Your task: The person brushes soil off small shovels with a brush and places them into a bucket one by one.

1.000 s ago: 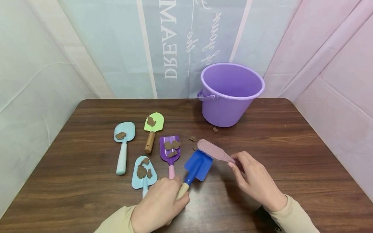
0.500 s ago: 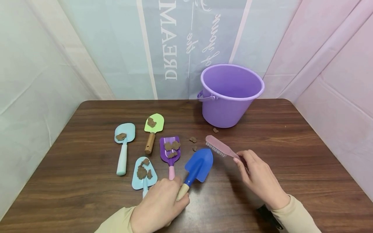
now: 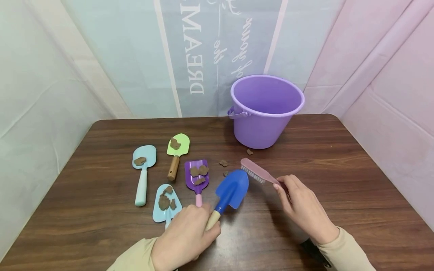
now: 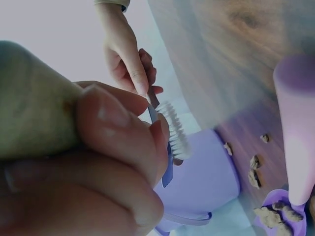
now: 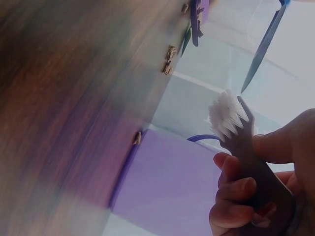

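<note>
My left hand (image 3: pixel 186 235) grips the pale wooden handle of a blue trowel (image 3: pixel 234 188), whose blade is held above the table and points away to the right. In my right hand (image 3: pixel 303 207) is a pink brush (image 3: pixel 257 170) with white bristles, held by its handle with the bristles facing down and left. A small gap separates the brush head from the trowel's blade. The right wrist view shows the fingers curled round the brush handle and the bristles (image 5: pixel 226 115) up close. No brown bits are visible on the blue blade.
Left on the table (image 3: pixel 84 210) lie a purple shovel (image 3: pixel 192 184), a green one (image 3: pixel 183 140) and two light blue ones (image 3: pixel 149 152), each bearing brown pieces. A purple bucket (image 3: pixel 257 131) stands at the back right. Loose brown bits (image 3: pixel 249 151) lie near it.
The brush has moved right, off the blue blade, and turned so its bristles show. The trowel's blade has risen slightly and tilted. My left hand stays nearly in place.
</note>
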Tool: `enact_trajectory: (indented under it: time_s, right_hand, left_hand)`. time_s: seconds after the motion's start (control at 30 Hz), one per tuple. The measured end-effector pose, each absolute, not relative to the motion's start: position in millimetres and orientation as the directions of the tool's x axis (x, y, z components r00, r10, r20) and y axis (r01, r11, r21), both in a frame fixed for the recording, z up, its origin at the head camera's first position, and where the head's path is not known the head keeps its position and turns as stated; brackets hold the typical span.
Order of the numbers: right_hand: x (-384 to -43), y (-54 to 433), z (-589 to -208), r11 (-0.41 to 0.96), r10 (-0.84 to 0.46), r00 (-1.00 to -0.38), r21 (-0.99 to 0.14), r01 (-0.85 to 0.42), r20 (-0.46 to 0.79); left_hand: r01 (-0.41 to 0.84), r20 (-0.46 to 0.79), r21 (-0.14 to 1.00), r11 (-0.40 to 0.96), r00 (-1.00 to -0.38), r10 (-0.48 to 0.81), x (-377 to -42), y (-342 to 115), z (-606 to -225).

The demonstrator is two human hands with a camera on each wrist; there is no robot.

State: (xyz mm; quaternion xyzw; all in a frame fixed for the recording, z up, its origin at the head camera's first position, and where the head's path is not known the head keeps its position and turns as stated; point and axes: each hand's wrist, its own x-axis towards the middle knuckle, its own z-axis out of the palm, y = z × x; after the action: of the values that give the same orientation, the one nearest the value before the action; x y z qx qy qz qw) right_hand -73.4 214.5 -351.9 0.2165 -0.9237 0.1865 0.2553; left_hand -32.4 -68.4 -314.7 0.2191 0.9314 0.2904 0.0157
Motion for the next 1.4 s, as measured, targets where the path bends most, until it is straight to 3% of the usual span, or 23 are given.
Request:
enact_trajectory:
  time_s: [0.33, 0.57, 0.83, 1.13, 1.4]
  right_hand:
    - [-69, 223, -352, 0.841, -0.299, -0.778, -0.234, -0.488, 0.552]
    - [-66, 229, -353, 0.848, -0.289, -0.788, -0.237, -0.474, 0.543]
    - [-62, 235, -356, 0.851, -0.274, -0.799, -0.252, -0.460, 0.535]
    - [-59, 240, -359, 0.855, -0.267, -0.813, -0.261, -0.447, 0.518]
    - [-55, 245, -363, 0.857, -0.265, -0.812, -0.259, -0.445, 0.519]
  left_hand:
    - [0.405, 0.081, 0.544, 0.735, -0.897, 0.434, -44, -59, -304]
    - [0.369, 0.046, 0.604, 0.707, -0.901, 0.431, -54, -54, -295]
    - [0.431, 0.128, 0.541, 0.722, -0.891, 0.435, -66, -47, -286]
    - [0.322, -0.002, 0.619, 0.716, -0.912, 0.411, -90, -44, -270]
    - [0.312, -0.006, 0.579, 0.753, -0.922, 0.386, -116, -45, -263]
